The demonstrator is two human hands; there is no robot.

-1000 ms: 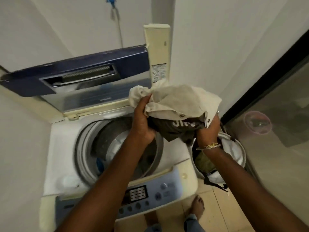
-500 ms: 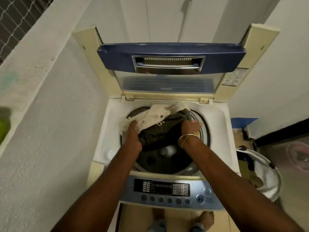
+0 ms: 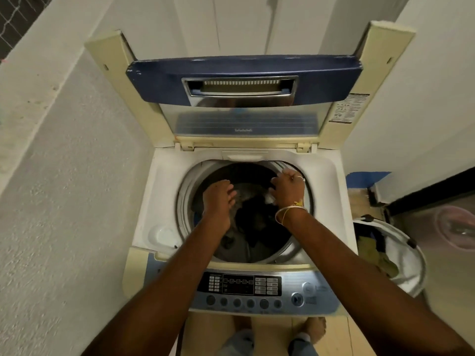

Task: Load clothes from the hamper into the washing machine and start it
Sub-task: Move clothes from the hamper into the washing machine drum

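The top-load washing machine (image 3: 164, 201) stands in front of me with its blue lid (image 3: 244, 70) raised. Dark and grey clothes (image 3: 257, 222) lie in the drum. My left hand (image 3: 218, 199) hovers over the drum's left side, fingers loosely curled, holding nothing that I can see. My right hand (image 3: 288, 191), with a bangle on the wrist, is at the drum's back right and grips a pale bit of cloth (image 3: 270, 199). The white hamper (image 3: 411, 255) stands on the floor to the right with several clothes in it.
The control panel (image 3: 239, 283) with its row of buttons and a start button (image 3: 297, 300) runs along the machine's front edge. A rough white wall (image 3: 64, 201) is close on the left. A glass door (image 3: 449, 227) is at the right. My bare feet (image 3: 314, 327) are below.
My hands carried the beige and dark bundle from above the hamper over to the drum and lowered it in. The left hand has let go; the clothes now lie lower in the drum.
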